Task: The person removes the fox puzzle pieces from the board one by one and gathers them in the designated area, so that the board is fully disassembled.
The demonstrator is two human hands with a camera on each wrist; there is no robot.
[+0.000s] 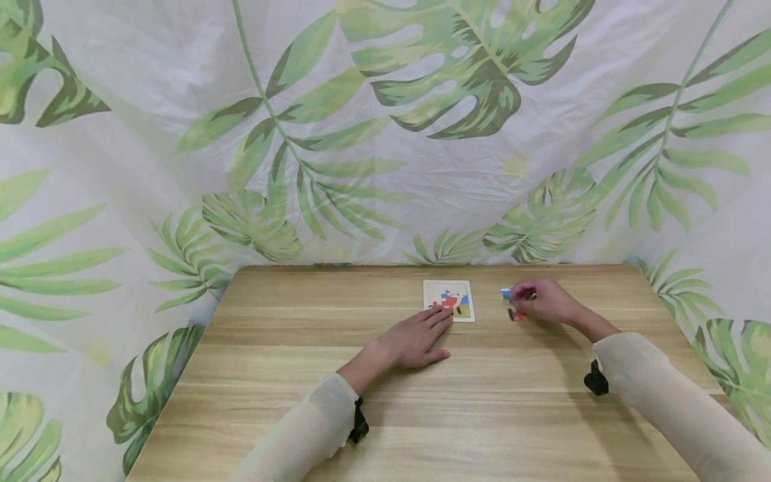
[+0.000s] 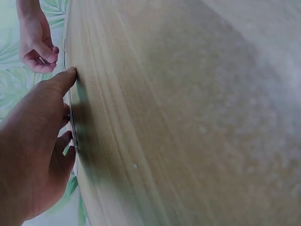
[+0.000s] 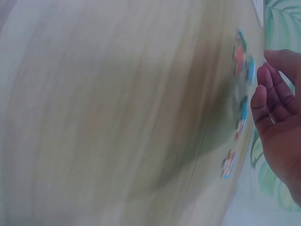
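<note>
Nearest the head camera, two pale sleeves [image 1: 289, 432] are stretched forward from the lower edge of the view, and a small black device [image 1: 596, 379] is worn at each wrist. Ahead of them, a white-framed puzzle board [image 1: 432, 293] is laid flat near the far edge of the table, around its middle; red, white, blue and olive patches are shown on it, with cream ground left bare at the upper left. Its lower left part is covered by the left hand [image 1: 412, 340], which is held flat, its fingers extended over the board and its thumb spread to the side on the wood.

To the right of the board, small puzzle pieces [image 3: 243, 117] are scattered on the table (four can be made out in the right wrist view, though blurred). A blue and white piece [image 1: 506, 293] is seen just beside the right hand [image 1: 545, 301], with red and dark green ones below it. The right hand is poised over them, its thumb and fingers loosely bent; no piece can be seen between them.

A shadow is cast by the right arm across the wood-grained table [image 1: 289, 375], which is backed and flanked by a pale, leaf-printed cloth [image 1: 150, 134].
</note>
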